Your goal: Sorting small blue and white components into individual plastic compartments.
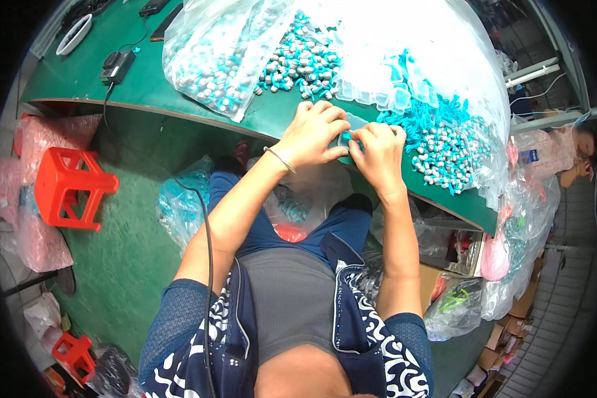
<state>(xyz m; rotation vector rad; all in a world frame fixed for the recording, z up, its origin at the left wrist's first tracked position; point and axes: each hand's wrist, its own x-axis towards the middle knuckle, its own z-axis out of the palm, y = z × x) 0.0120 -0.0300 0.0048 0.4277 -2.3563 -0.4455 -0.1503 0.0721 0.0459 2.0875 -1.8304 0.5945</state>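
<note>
At the front edge of the green table (126, 89), my left hand (314, 136) and my right hand (380, 154) meet. Their fingers close on a small clear plastic piece (355, 122) with something teal in it; the fingers hide its exact kind. Beyond my left hand lies a heap of small grey beads with teal cords (305, 63), partly under a clear plastic bag (212, 56). More such grey-and-teal pieces (448, 152) are heaped to the right of my right hand, beside loose teal cords (438, 116). Several clear plastic cases (399, 98) lie just past my fingers.
A black adapter (117, 66) with a cable sits on the table's left, near a white oval dish (74, 34). An orange-red stool (73, 186) stands on the floor at left. Filled plastic bags (521, 245) crowd the right side. A dark cable (209, 278) crosses my left arm.
</note>
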